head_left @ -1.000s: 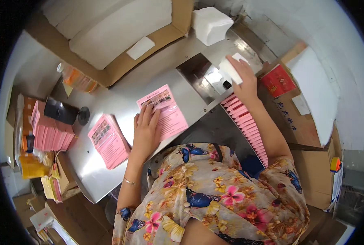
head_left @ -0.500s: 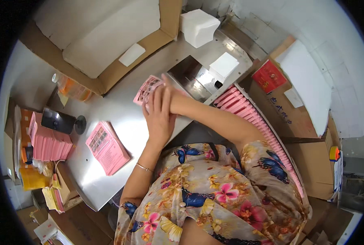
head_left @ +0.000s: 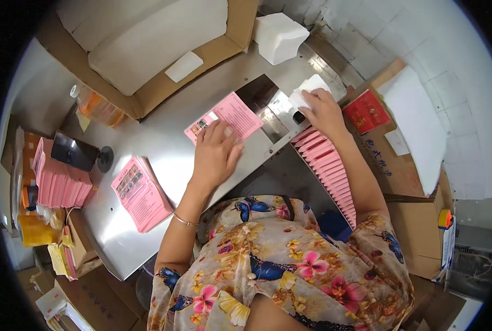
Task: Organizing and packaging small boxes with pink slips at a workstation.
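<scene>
My left hand lies on a pink printed paper sleeve on the metal table, its fingers stretched over the lower edge. Something small and whitish shows beside those fingers; I cannot make it out. At the table's right end, my right hand has thumb and fingertips closed on the edge of a white paper napkin at the top of a low pile. The napkin's far edge looks ruffled. Between the hands is a dark, shiny plate. A fanned stack of pink printed sleeves lies left of my left hand.
A row of folded pink sleeves fills a box below my right forearm. A tall white napkin stack and an open carton stand behind. On the left are a phone, more pink sleeves and an orange drink bottle.
Both hands were together over a pink sleeve. My right hand has moved right to the white napkins; the left stays at the sleeve, which now lies flat on the table.
</scene>
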`<state>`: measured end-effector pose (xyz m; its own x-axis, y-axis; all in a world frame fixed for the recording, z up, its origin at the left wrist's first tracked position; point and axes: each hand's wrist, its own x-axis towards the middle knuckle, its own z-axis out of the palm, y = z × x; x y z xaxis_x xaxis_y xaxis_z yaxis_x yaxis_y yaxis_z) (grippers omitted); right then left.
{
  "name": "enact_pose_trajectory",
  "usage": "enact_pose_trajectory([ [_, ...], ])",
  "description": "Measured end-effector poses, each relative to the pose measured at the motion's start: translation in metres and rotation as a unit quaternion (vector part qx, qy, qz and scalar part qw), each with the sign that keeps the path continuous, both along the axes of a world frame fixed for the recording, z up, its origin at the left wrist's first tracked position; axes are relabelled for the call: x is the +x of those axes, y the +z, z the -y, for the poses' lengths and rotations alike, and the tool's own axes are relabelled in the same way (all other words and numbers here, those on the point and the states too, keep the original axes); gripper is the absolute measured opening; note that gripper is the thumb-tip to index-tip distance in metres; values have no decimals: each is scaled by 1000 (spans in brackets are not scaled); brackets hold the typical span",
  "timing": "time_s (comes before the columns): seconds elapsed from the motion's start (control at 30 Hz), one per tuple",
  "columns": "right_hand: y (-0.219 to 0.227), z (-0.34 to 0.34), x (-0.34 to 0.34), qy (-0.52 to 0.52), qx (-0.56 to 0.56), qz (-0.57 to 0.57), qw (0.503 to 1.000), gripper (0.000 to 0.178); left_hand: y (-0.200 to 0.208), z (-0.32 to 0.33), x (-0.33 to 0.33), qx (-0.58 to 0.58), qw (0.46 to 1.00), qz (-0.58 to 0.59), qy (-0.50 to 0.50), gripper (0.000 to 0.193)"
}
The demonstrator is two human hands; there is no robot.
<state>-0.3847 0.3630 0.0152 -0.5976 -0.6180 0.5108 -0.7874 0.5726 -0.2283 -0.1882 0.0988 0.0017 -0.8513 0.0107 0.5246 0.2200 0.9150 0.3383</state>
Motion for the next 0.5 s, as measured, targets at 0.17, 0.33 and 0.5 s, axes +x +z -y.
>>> enact_pose_trajectory([
  [0.17, -6, -12, -10, 5, 0, 84, 996, 28, 0, -5, 2, 24, 989, 144, 10, 30],
  [0.33, -4, -6, -6, -20, 12, 100, 995, 28, 8, -5, 27, 90, 985, 148, -11, 28],
  [0.5, -14, -9, -22, -27, 45, -6, 999, 38, 4, -4, 54, 118, 986, 110, -38, 23],
])
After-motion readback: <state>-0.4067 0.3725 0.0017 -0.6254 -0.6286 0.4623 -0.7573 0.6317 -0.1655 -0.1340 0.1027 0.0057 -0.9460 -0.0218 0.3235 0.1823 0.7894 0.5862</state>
